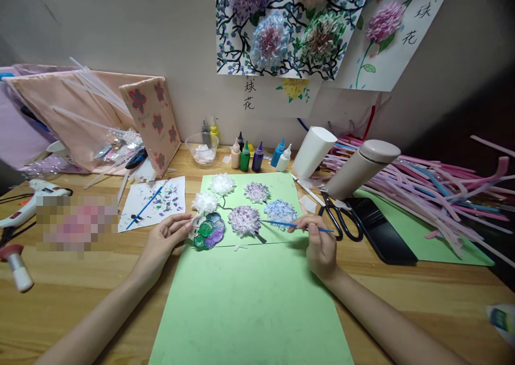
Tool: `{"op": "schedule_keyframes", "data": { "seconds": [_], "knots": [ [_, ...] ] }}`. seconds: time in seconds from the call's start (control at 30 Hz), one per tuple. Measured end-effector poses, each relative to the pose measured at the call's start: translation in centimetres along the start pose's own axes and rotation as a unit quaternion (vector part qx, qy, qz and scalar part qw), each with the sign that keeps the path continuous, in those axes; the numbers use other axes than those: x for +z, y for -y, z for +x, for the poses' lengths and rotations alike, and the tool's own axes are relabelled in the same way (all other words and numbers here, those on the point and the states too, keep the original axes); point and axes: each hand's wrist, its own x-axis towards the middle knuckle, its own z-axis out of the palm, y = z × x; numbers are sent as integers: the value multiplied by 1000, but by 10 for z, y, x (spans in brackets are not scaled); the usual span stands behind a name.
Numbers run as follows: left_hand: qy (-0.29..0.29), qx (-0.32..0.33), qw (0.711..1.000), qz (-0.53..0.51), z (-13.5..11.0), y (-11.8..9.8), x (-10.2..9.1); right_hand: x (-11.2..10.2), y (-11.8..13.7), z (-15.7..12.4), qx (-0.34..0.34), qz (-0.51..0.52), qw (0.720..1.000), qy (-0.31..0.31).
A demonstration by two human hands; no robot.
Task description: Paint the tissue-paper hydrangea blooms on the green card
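My right hand (319, 241) pinches a thin blue paintbrush (281, 224), its tip at the purple-tinted tissue flower (244, 220) on the small green card (277, 193). My left hand (167, 235) holds the edge of a small paint palette (209, 231) smeared with green and purple. On the same card sit two white tissue flowers (221, 184), a pale lilac one (256, 192) and a bluish one (280, 210). A larger green sheet (249, 306) lies in front of me between my forearms.
Paint bottles (257, 156) and a clear bowl (201, 148) line the back. Black scissors (341, 220), a white cup (313, 150), a beige flask (362, 169), a dark phone (378, 231) and strips (434, 183) lie at right. A second brush rests on spattered paper (155, 201); a glue gun (36, 196) lies left.
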Motion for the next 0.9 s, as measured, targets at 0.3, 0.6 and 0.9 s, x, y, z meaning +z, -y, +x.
{"op": "schedule_keyframes", "data": {
  "seconds": [0.3,0.6,0.9],
  "knots": [
    [4,-2,1000,10,-1,-1,1,-1,1,1,-13,1,1000,-15],
    [-1,12,1000,17,-2,-2,5,6,17,-8,-68,35,995,66],
    [-22,24,999,-29,-3,2,9,20,35,-10,-142,-29,959,243]
  ]
}}
